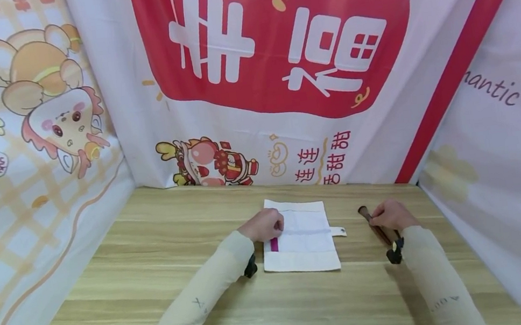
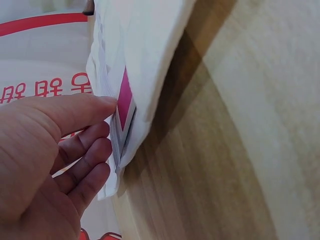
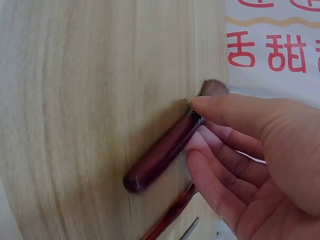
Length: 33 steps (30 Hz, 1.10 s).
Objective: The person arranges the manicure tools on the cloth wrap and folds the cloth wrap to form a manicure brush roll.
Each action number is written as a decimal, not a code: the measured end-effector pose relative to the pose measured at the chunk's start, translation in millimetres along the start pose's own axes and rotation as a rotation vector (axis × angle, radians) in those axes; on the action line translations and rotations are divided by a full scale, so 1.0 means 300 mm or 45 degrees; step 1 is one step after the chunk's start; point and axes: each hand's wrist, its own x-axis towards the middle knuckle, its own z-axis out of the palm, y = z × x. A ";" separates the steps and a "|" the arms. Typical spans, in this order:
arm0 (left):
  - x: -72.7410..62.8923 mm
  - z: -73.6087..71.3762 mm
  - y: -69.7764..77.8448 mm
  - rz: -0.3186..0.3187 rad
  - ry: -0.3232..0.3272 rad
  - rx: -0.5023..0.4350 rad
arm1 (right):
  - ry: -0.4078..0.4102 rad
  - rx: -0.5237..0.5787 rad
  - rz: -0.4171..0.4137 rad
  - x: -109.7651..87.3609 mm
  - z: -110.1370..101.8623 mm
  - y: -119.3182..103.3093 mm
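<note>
An open notebook (image 1: 302, 228) in a white soft cover lies on the table, with a short snap tab (image 1: 339, 231) sticking out to the right. My left hand (image 1: 264, 225) is at its left edge. In the left wrist view, its thumb and fingertips pinch the page edges beside a magenta strip (image 2: 124, 97). Off to the right, my right hand (image 1: 392, 215) holds a makeup brush (image 3: 162, 155) with a thick dark red handle, pinched near the bristles. Below that hand lies a slimmer red handle (image 3: 172, 212), with a thin metallic piece (image 3: 190, 228) next to it.
The wooden table (image 1: 199, 300) meets a white cloth backdrop (image 1: 383, 131) with red print just behind the notebook. Printed cloth walls (image 1: 51, 210) stand along the left and right sides.
</note>
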 end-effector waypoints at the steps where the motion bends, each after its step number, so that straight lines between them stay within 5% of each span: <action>1: 0.000 0.000 0.002 0.000 0.004 -0.002 | -0.002 -0.001 -0.005 -0.003 -0.003 -0.003; 15: 0.001 -0.005 0.007 -0.012 0.001 -0.006 | -0.048 0.077 0.022 0.054 0.021 -0.130; 22: 0.004 -0.008 0.012 -0.020 -0.005 0.000 | -0.038 0.020 -0.158 0.093 0.051 -0.296; 33: 0.003 -0.007 0.011 -0.002 0.001 0.000 | -0.015 0.224 -0.269 0.125 0.170 -0.602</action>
